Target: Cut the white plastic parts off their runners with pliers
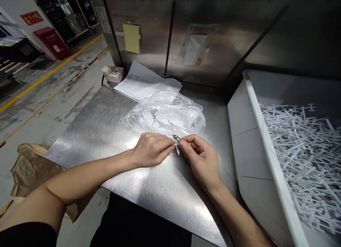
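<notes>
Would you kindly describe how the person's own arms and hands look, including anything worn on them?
The left hand and right hand show no gloves, rings or wristwatch. Both forearms are bare, without visible markings. On the left arm, a plain black sleeve ends above the elbow; any sleeve on the right arm is out of view.

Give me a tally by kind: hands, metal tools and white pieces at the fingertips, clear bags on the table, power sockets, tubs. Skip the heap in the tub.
Hands: 2, left hand and right hand
Metal tool: 1
White piece: 1
Clear bag: 1
Power socket: 1
Tub: 1
Total: 7
</notes>
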`<state>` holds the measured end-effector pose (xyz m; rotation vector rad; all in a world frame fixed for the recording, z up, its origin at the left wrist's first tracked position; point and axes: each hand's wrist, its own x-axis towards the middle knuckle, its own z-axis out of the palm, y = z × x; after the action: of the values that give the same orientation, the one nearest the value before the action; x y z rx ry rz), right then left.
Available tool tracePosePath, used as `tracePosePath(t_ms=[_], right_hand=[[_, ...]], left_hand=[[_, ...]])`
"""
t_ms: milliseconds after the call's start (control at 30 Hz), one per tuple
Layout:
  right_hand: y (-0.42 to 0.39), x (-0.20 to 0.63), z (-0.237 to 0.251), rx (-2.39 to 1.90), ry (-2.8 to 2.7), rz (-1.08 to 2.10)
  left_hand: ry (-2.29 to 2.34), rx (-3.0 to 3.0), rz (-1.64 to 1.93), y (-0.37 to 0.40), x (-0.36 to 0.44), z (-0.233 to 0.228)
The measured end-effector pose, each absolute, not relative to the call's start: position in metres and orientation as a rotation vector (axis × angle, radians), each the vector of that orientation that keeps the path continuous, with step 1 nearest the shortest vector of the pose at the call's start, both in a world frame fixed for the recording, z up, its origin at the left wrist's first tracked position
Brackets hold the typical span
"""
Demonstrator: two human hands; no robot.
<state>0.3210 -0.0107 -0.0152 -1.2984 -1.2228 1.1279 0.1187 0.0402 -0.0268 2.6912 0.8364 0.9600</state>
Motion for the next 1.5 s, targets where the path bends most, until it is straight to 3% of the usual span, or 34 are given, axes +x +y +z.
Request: tracePosePath(t_ms=[533, 1500], right_hand=[[-0.008, 0.328, -0.008, -1.254, -1.216, 0.998], [-0.006, 0.330, -0.015, -1.338, -1.416, 0.787]], left_hand=[[0.887, 2.486, 1.120, 0.059, 0.109, -0.002], [0.756, 2.637, 1.090, 0.067, 0.105, -0.006]])
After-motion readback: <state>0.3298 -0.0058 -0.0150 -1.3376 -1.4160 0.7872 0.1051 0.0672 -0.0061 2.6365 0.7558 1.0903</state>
